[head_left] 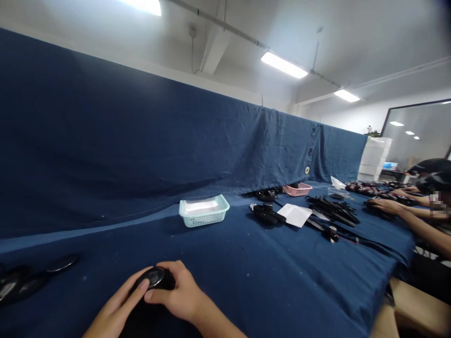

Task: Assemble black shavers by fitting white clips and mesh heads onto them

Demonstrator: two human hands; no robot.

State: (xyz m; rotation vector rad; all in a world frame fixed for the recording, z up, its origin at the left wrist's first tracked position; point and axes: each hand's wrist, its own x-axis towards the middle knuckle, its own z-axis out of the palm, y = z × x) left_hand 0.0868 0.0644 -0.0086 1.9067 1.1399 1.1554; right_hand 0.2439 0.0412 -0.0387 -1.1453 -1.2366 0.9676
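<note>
A glossy black rounded object (155,277) is held between both hands near the bottom of the view, low over the blue cloth. On its left side, my left hand (123,300) grips it, with a fingertip pressed on its top. From the right, my right hand (180,291) is wrapped round it, thumb at the near edge. The underside of the object is hidden, and dark material shows below the hands. Several glossy black pieces (31,280) lie at the left edge.
A light blue basket (206,219) with white sheets stands ahead. Farther right are black parts (268,214), white paper (295,215), black straps (333,210) and a pink basket (298,190). Other people's hands (385,205) work at the far right. A blue curtain (141,141) closes off the back.
</note>
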